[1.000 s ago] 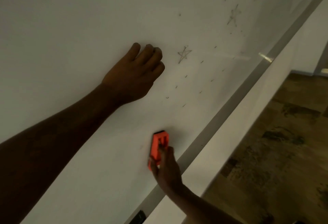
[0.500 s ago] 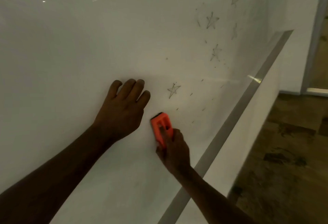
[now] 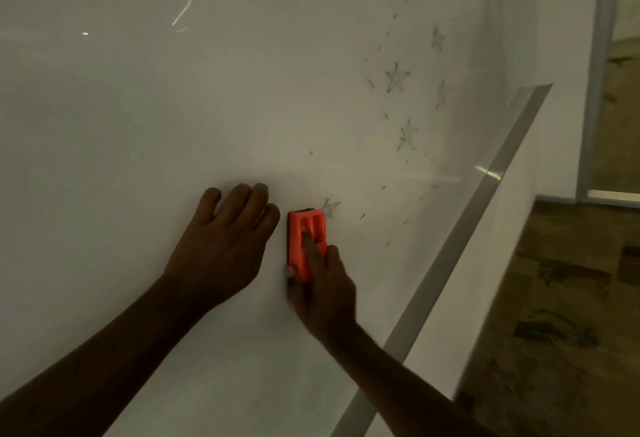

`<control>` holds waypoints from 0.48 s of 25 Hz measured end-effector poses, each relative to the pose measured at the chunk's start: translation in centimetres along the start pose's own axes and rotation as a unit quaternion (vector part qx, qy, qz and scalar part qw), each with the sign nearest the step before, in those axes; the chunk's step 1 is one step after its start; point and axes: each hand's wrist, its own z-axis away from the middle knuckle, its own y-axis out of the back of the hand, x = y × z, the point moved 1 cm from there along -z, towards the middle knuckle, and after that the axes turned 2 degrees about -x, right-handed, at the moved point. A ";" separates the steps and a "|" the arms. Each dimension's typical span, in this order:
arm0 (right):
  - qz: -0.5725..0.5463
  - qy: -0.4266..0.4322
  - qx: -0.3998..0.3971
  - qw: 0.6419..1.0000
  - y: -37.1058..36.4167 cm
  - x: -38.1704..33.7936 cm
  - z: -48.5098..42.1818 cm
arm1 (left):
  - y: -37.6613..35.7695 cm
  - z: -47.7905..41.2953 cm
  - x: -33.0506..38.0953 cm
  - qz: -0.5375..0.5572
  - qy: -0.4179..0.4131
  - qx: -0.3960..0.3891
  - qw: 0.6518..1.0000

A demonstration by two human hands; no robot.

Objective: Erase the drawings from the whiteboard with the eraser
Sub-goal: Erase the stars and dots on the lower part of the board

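Pressing an orange eraser flat against the whiteboard, the right hand holds it from below, with one finger laid along the ribbed plastic back and the rest wrapped round its lower end. The left hand lies open and empty on the board just beside the eraser, fingers spread a little and palm down, seemingly as a brace.

The eraser stands upright on the board, its top edge just short of the nearest star, which looks partly faded at its left side. Further stars and scattered short dashes run up and to the right towards the board's far end, so most of the drawing is yet to be wiped, by my reckoning. A metal frame strip borders the board along its lower edge.

The eraser looks light and stiff: a hard moulded shell with a dark pad underneath, only a sliver of which shows at the top. The recesses in its back give the fingers purchase, and a grip across the sides with a finger pushing on the back should keep the pad flat. The glossy board will let it slide easily, so steady pressure matters more than force; a tilted pad would likely leave streaks.
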 end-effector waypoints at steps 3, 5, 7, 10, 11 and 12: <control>-0.012 -0.218 0.016 0.976 2.1 7.7 0.2 | 0.2 -1.5 -0.8 -0.001 0.005 0.006 1.000; -0.091 -0.488 -0.006 0.868 3.2 11.3 1.0 | 0.3 -3.1 -1.7 -0.002 0.008 0.019 1.000; -0.133 -0.543 0.007 0.829 2.9 10.7 -0.2 | 0.2 -4.4 -2.0 -0.007 0.015 0.031 0.999; -0.084 -0.279 0.048 0.955 1.1 3.1 -3.9 | -0.4 -5.4 -1.5 -0.009 0.021 0.042 0.999; -0.060 -0.181 0.028 0.981 0.4 0.5 -4.2 | -0.6 -5.4 -1.4 -0.001 0.029 0.045 0.999; -0.037 -0.117 -0.009 0.992 0.4 -1.2 -4.4 | -0.7 -5.4 -1.4 0.005 0.037 0.048 0.998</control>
